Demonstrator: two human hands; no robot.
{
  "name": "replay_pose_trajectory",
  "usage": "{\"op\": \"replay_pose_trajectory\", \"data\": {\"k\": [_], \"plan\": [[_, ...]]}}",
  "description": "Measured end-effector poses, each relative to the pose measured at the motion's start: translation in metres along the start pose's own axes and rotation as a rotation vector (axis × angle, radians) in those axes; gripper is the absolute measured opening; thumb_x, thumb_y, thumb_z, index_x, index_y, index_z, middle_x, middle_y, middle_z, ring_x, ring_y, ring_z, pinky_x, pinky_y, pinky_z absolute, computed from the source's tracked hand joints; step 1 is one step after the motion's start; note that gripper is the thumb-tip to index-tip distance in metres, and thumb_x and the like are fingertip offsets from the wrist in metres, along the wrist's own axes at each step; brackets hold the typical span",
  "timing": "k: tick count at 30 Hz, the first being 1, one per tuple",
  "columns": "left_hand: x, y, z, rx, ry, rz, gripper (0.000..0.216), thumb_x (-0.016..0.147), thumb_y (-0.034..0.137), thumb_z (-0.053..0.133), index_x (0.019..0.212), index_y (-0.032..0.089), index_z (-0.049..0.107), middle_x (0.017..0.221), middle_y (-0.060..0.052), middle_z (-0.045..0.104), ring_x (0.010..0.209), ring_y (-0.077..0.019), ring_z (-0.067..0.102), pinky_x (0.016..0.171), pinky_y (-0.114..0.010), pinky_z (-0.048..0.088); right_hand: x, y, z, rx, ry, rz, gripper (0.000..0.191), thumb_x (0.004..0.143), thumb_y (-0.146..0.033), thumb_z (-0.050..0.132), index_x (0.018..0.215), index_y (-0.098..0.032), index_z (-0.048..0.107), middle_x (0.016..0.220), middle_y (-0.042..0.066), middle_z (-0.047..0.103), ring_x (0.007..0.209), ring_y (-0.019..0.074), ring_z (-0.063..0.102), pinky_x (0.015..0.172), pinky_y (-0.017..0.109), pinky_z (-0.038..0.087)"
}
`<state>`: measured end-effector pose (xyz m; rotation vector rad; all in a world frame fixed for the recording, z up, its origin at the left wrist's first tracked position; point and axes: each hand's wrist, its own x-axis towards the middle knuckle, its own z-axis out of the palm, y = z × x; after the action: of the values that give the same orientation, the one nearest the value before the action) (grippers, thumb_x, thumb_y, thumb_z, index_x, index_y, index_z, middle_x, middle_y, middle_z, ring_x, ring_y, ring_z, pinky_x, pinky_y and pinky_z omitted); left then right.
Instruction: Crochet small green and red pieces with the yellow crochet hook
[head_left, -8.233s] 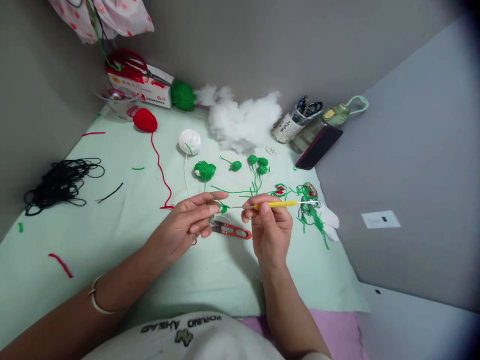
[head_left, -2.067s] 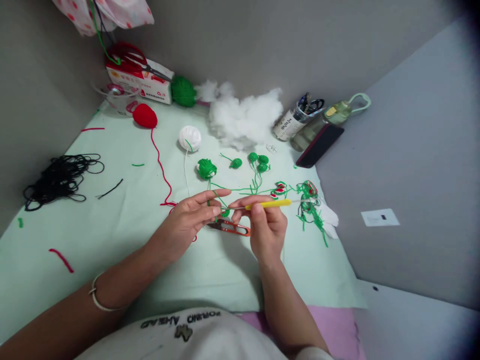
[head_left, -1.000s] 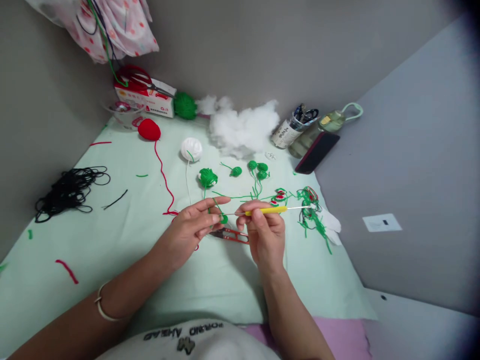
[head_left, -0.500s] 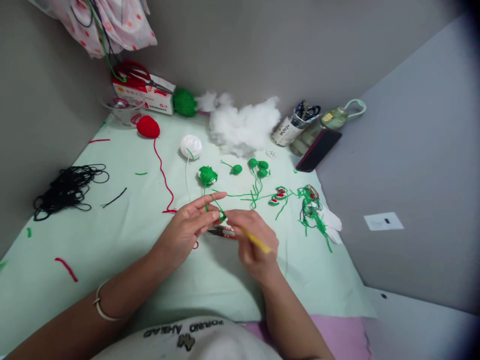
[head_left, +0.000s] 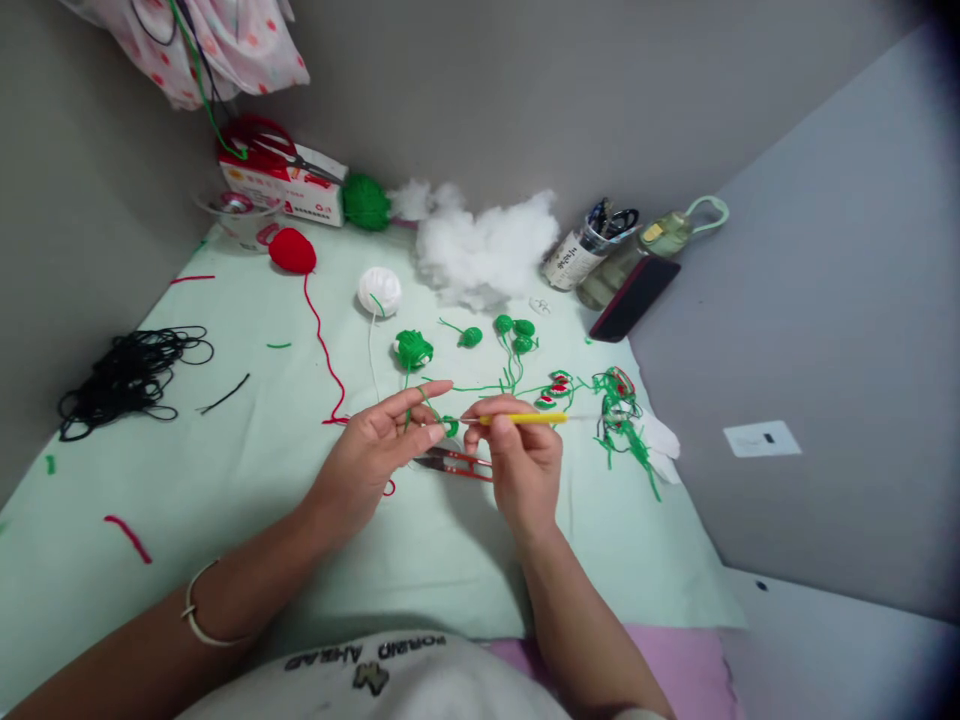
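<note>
Between the thumb and fingers of my left hand a small green crochet piece is pinched, with green yarn running over the raised index finger. That strand leads back to a green yarn ball just beyond the hand. My right hand grips a crochet hook with a yellow handle, held nearly level, its metal tip pointing left at the green piece. Whether the tip is inside a stitch is too small to tell. Below the hands lie red-handled thread snips, partly covered by my fingers.
White stuffing, a white yarn ball and a red yarn ball stand farther back. Small green crocheted balls and a tangle of yarn scraps lie to the right. Black cord is heaped at left; a phone leans at back right.
My right hand has turned, bringing the hook from slanting down toward me to nearly level. It has drawn slightly right, away from the left hand, uncovering more of the snips.
</note>
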<state>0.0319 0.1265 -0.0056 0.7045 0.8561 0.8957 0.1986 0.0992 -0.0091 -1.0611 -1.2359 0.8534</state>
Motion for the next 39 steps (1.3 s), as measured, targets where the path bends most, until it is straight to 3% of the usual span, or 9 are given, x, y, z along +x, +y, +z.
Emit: {"op": "replay_pose_trajectory", "data": {"k": [4, 7, 14, 20, 25, 28, 32, 36, 39], "plan": [[-0.002, -0.003, 0.002, -0.033, -0.034, -0.044, 0.051, 0.083, 0.034, 0.082, 0.132, 0.023, 0.072, 0.074, 0.004, 0.057, 0.065, -0.0094, 0.047, 0.063, -0.022, 0.039, -0.012, 0.006, 0.005, -0.510, -0.059, -0.414, 0.032, 0.095, -0.014, 0.064, 0.118, -0.033, 0.075, 0.106, 0.006, 0.073, 0.090, 0.0185, 0.070, 0.069, 0.032, 0.061], [0.000, -0.004, 0.004, -0.112, -0.105, -0.106, 0.045, 0.084, 0.033, 0.081, 0.127, 0.021, 0.074, 0.063, 0.006, 0.050, 0.057, -0.0078, 0.038, 0.060, -0.021, 0.037, -0.012, 0.008, 0.006, -0.674, -0.031, -0.629, 0.043, 0.091, -0.008, 0.067, 0.125, -0.033, 0.073, 0.108, 0.007, 0.074, 0.093, 0.0196, 0.070, 0.073, 0.033, 0.061], [0.005, 0.000, 0.001, -0.283, -0.220, -0.188, 0.031, 0.081, 0.021, 0.080, 0.112, 0.019, 0.081, 0.061, 0.006, 0.055, 0.060, -0.0080, 0.047, 0.093, -0.030, 0.051, 0.001, -0.005, 0.000, -0.264, -0.076, -0.307, 0.025, 0.097, -0.013, 0.061, 0.110, -0.028, 0.077, 0.095, 0.004, 0.078, 0.091, 0.0200, 0.072, 0.079, 0.038, 0.060], [0.006, 0.009, -0.004, -0.267, -0.116, -0.199, 0.026, 0.077, 0.016, 0.079, 0.103, 0.015, 0.084, 0.069, 0.002, 0.061, 0.063, -0.0086, 0.053, 0.092, -0.030, 0.055, 0.004, -0.004, -0.009, 0.012, 0.059, -0.067, 0.014, 0.096, -0.027, 0.066, 0.094, -0.025, 0.080, 0.087, 0.004, 0.075, 0.070, 0.0168, 0.066, 0.060, 0.033, 0.056], [0.006, 0.010, -0.007, -0.236, -0.119, -0.177, 0.016, 0.076, 0.017, 0.079, 0.090, 0.015, 0.084, 0.077, -0.001, 0.066, 0.067, -0.0094, 0.056, 0.093, -0.031, 0.054, 0.010, -0.004, -0.014, 0.180, 0.081, 0.107, 0.017, 0.092, -0.035, 0.070, 0.087, -0.021, 0.078, 0.083, 0.003, 0.072, 0.059, 0.0125, 0.063, 0.053, 0.029, 0.056], [0.004, 0.009, -0.005, -0.158, -0.139, -0.128, 0.027, 0.079, 0.019, 0.077, 0.106, 0.020, 0.083, 0.075, 0.002, 0.062, 0.063, -0.0078, 0.050, 0.082, -0.026, 0.052, 0.007, -0.005, -0.009, 0.175, 0.003, 0.121, 0.018, 0.094, -0.038, 0.068, 0.089, -0.023, 0.077, 0.086, 0.003, 0.073, 0.063, 0.0141, 0.065, 0.055, 0.030, 0.058], [0.002, 0.007, 0.000, -0.017, -0.145, -0.058, 0.036, 0.082, 0.023, 0.077, 0.118, 0.025, 0.079, 0.079, 0.001, 0.062, 0.070, -0.0109, 0.052, 0.069, -0.023, 0.045, 0.001, -0.005, -0.001, -0.004, -0.076, -0.031, 0.013, 0.096, -0.031, 0.067, 0.097, -0.026, 0.079, 0.095, 0.005, 0.079, 0.091, 0.0203, 0.072, 0.076, 0.037, 0.062], [0.001, 0.008, 0.000, 0.058, -0.107, -0.046, 0.033, 0.082, 0.029, 0.078, 0.115, 0.025, 0.079, 0.076, 0.002, 0.057, 0.063, -0.0102, 0.044, 0.057, -0.023, 0.036, 0.001, -0.004, -0.002, 0.051, -0.037, 0.062, 0.018, 0.098, -0.036, 0.064, 0.098, -0.023, 0.076, 0.093, 0.006, 0.078, 0.071, 0.0164, 0.069, 0.064, 0.033, 0.060], [0.001, 0.007, -0.002, 0.080, -0.083, -0.053, 0.034, 0.084, 0.030, 0.077, 0.117, 0.024, 0.078, 0.077, 0.001, 0.058, 0.068, -0.0127, 0.048, 0.057, -0.025, 0.035, 0.000, -0.006, -0.003, 0.134, -0.040, 0.127, 0.023, 0.101, -0.040, 0.058, 0.098, -0.022, 0.071, 0.089, 0.005, 0.078, 0.066, 0.0159, 0.069, 0.060, 0.032, 0.060]]}}
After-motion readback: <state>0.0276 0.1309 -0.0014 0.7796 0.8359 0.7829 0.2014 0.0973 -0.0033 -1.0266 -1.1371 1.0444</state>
